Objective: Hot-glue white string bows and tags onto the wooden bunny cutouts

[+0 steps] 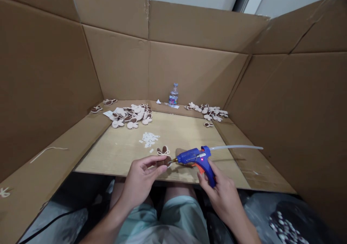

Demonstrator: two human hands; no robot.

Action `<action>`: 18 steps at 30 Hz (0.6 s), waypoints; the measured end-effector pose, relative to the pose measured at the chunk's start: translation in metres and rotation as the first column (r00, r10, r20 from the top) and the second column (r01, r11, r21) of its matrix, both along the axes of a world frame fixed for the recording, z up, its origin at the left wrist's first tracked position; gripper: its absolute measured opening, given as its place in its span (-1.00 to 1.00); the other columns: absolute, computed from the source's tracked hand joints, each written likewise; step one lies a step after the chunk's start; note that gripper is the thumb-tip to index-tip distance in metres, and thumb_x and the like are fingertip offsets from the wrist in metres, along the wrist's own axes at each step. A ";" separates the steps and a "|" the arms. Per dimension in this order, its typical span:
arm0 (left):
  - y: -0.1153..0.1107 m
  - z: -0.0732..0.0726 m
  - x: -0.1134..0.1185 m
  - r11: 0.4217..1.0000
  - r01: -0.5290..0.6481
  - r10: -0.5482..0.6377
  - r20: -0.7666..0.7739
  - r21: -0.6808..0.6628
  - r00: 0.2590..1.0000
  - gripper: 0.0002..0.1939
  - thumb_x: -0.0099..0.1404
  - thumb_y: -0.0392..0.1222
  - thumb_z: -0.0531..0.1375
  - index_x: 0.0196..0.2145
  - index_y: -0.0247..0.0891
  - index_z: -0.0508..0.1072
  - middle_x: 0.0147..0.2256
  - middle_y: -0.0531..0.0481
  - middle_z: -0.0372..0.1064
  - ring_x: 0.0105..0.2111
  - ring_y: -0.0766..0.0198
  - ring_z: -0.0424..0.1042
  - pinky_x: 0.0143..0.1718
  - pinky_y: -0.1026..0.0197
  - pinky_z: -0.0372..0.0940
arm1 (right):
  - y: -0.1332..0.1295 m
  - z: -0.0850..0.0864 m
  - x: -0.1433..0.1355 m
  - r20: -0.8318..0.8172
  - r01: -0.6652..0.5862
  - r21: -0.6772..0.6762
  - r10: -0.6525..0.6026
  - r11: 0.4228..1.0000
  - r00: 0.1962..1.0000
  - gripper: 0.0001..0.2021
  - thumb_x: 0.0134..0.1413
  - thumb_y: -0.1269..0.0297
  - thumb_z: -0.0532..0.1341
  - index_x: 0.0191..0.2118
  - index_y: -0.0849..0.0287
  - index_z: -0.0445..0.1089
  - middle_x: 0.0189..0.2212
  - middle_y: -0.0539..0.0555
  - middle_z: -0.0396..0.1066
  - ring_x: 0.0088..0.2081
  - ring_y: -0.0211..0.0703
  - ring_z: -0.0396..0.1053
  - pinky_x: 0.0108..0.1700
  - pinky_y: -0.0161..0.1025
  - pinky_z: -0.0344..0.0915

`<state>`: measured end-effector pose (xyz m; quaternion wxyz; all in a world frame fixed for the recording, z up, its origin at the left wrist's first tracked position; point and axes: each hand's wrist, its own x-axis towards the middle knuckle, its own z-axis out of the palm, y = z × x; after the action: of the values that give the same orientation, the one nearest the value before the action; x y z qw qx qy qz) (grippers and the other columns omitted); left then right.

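At the far left, a small cream bow [4, 192] and a loose length of cord [48, 150] lie on a cardboard strip beside the desk [100, 157]. Cardboard walls [200, 78] rise on the left, back and right. Further in, a heap of rabbit-shaped pieces [132, 114], brown and pale, some tied with cord, partly covers a white card [108, 114]; any print on it cannot be read. The left grip [145, 173] pinches a brown rabbit piece [164, 161] near the desk's front edge, its fingers hiding part of it. Just behind are scattered small white tags [150, 139]. At the back stands a clear bottle [173, 95], its coloured label bearing lettering too small to make out. The right grip [221, 186] is closed around the handle of a blue glue gun [193, 156], whose pale sticker carries unreadable print and whose red light is lit. Its nozzle overlaps the rabbit; contact cannot be told. A white glue stick [238, 147] juts rightward, below a second heap [208, 112].
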<state>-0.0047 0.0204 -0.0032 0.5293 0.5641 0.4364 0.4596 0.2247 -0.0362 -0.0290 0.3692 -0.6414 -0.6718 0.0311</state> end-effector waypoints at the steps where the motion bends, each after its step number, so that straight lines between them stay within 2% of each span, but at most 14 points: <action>1: 0.000 0.000 0.000 1.000 -0.002 0.002 0.004 -0.004 1.000 -0.78 0.07 -0.18 0.33 -0.27 -0.19 0.60 -0.24 -0.05 0.59 -0.21 0.11 0.56 -0.15 0.13 0.46 | 0.000 0.000 0.000 0.006 0.008 0.003 -0.008 1.000 1.000 -0.52 0.20 0.09 0.07 0.09 0.36 0.30 -0.24 0.25 0.53 -0.30 -0.02 0.51 -0.23 -0.20 0.44; 6: 0.001 -0.001 0.000 1.000 0.012 -0.011 0.019 -0.016 1.000 -0.76 0.07 -0.17 0.33 -0.24 -0.20 0.59 -0.21 -0.06 0.58 -0.18 0.11 0.55 -0.11 0.09 0.44 | -0.002 -0.003 0.002 0.044 0.038 0.031 -0.040 0.999 0.998 -0.52 0.20 0.07 0.05 0.07 0.34 0.32 -0.26 0.24 0.53 -0.32 -0.01 0.51 -0.29 -0.20 0.44; 11: 0.002 -0.001 -0.001 1.000 0.018 -0.017 0.020 -0.012 1.000 -0.75 0.07 -0.16 0.34 -0.25 -0.19 0.59 -0.23 -0.06 0.59 -0.19 0.10 0.55 -0.09 0.09 0.43 | 0.003 -0.003 0.010 0.069 0.071 0.016 -0.072 0.997 0.995 -0.52 0.21 0.09 0.01 0.09 0.37 0.27 -0.27 0.25 0.51 -0.30 -0.01 0.49 -0.24 -0.18 0.40; 15: 0.006 -0.002 -0.003 1.000 -0.017 0.017 0.015 0.008 1.000 -0.77 0.05 -0.17 0.34 -0.27 -0.20 0.59 -0.23 -0.06 0.59 -0.17 0.10 0.54 -0.08 0.12 0.42 | 0.016 -0.006 0.027 0.103 0.161 -0.151 -0.146 0.975 0.984 -0.56 0.17 0.12 0.03 0.00 0.39 0.30 -0.24 0.28 0.47 -0.22 0.03 0.45 -0.18 -0.17 0.35; 18: 0.011 -0.004 -0.007 0.998 -0.058 0.058 -0.004 0.010 0.998 -0.75 0.04 -0.17 0.34 -0.26 -0.21 0.59 -0.21 -0.07 0.58 -0.15 0.09 0.53 -0.08 0.13 0.42 | 0.026 -0.013 0.041 0.216 0.279 -0.324 -0.217 0.904 0.952 -0.66 0.15 0.19 0.04 -0.14 0.38 0.35 -0.24 0.31 0.46 -0.20 0.05 0.44 -0.15 -0.18 0.31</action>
<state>-0.0117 0.0316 -0.0068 0.5122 0.5547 0.4514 0.4756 0.2660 -0.0106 -0.0415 0.1895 -0.7775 -0.5978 0.0463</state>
